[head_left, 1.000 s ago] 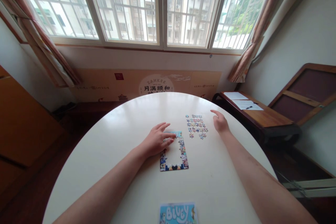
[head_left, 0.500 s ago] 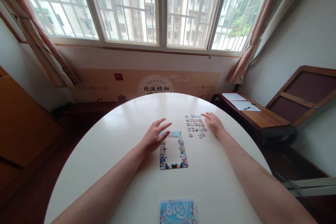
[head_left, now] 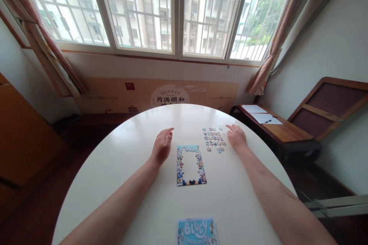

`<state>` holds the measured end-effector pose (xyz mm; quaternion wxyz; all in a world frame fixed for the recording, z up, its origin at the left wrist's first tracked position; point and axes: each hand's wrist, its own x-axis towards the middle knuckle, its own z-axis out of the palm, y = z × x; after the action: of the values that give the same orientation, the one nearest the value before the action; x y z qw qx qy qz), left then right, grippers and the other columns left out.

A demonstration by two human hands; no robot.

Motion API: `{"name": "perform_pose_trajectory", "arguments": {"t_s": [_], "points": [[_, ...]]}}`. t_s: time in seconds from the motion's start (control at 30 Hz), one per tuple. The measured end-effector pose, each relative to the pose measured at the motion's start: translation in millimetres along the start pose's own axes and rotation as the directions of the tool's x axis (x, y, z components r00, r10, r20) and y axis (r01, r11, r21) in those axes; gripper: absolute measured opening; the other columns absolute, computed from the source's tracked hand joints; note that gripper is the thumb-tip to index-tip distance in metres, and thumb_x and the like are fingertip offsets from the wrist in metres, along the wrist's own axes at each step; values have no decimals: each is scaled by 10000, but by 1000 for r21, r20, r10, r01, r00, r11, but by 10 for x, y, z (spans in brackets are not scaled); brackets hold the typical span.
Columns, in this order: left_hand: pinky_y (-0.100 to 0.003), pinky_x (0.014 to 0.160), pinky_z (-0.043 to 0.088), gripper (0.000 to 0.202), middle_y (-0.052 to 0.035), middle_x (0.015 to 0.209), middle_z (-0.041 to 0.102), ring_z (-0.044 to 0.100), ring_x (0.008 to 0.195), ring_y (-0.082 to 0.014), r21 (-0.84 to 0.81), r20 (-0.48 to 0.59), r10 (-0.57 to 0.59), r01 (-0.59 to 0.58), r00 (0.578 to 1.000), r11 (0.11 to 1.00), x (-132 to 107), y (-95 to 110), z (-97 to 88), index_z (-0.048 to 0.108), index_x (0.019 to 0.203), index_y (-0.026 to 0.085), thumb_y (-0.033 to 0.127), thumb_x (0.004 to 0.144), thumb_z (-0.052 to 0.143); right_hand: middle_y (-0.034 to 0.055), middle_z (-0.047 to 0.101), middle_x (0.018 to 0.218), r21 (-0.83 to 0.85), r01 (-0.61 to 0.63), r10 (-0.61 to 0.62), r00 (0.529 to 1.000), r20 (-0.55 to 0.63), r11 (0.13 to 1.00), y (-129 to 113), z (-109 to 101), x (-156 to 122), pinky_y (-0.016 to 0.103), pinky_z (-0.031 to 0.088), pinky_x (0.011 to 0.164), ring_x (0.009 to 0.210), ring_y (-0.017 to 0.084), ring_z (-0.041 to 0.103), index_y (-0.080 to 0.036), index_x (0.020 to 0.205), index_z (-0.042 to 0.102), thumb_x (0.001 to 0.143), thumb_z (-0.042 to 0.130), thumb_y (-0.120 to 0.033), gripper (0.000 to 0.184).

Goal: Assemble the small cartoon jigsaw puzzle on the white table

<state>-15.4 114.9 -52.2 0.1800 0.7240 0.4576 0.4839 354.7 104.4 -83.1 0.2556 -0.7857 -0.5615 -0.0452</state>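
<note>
- Left grip point(head_left: 162, 145): the forearm comes in low from the left and runs forward; the grip is turned side-on, its fingers drawn close together and the index tip pointing forward and to the right. Nothing shows between fingers and thumb, but the far side is hidden, so I cannot tell whether it pinches anything.
- Right grip point(head_left: 237, 137): the forearm slants forward and to the left; the index is stretched out to the left and the other fingers are loosely bent. It looks loose, with nothing seen in it.
- Desk point(head_left: 235, 206): white, smooth and glossy, with a rounded far edge and window light mirrored on it.
- Frame point(head_left: 179, 168): a flat, upright rectangle of joined, printed puzzle parts with a toothed inner edge; light blue at the far end, dark blue at the near end, with the white desk showing through the middle. It lies just right of the left grip, apart from it.
- Pieces point(head_left: 213, 137): small, flat, knobbed and many-coloured, laid in rough rows between the frame and the right grip. One at the far right corner is just beside the right index tip.
- Bluey picture point(head_left: 197, 231): light blue with white lettering, well nearer than the frame, cut off by the lower edge of view.
</note>
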Motion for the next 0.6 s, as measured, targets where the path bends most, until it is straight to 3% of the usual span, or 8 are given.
{"name": "perform_pose_trajectory", "arguments": {"t_s": [0.13,0.3,0.4,0.53,0.6], "points": [[-472,1086,455,464,-110,1242,681,608,1200,-260,-10,7,-14,14,1000,1000,1,-11,2,672,1203,169,427,1002,343,52,542,1467,-1,97,-96,993,65,995,-30,30,1,659,266,1140,1416,336,377,-352,1311,666,916,453,-248,461],[-455,1090,453,468,-111,1247,678,605,1209,-255,-17,9,-48,49,999,999,6,-27,4,668,1201,166,431,999,340,75,552,1461,-36,75,-73,995,63,997,-12,-32,-20,708,255,1112,1421,373,358,-291,1142,748,907,463,-233,374],[-457,1092,452,471,-110,1245,680,605,1209,-254,-15,8,-54,54,999,998,7,-28,4,669,1195,163,430,1000,334,74,606,1399,-57,54,-51,998,45,997,42,-123,-37,686,256,1116,1410,381,372,-255,1024,763,893,501,-249,293],[-455,1092,455,474,-115,1238,684,609,1205,-255,-15,2,-57,57,998,998,6,-25,4,672,1185,155,432,998,336,97,654,1321,-82,5,-2,999,38,997,76,-207,-59,619,323,1093,1359,376,440,-247,1137,731,889,547,-320,317],[-454,1088,459,467,-114,1232,688,613,1199,-254,-17,-4,-58,58,998,998,5,-24,4,674,1177,158,428,999,338,98,664,1300,-93,-2,7,999,49,996,61,-226,-62,577,357,1076,1311,365,488,-253,1106,745,887,563,-361,304]]}}
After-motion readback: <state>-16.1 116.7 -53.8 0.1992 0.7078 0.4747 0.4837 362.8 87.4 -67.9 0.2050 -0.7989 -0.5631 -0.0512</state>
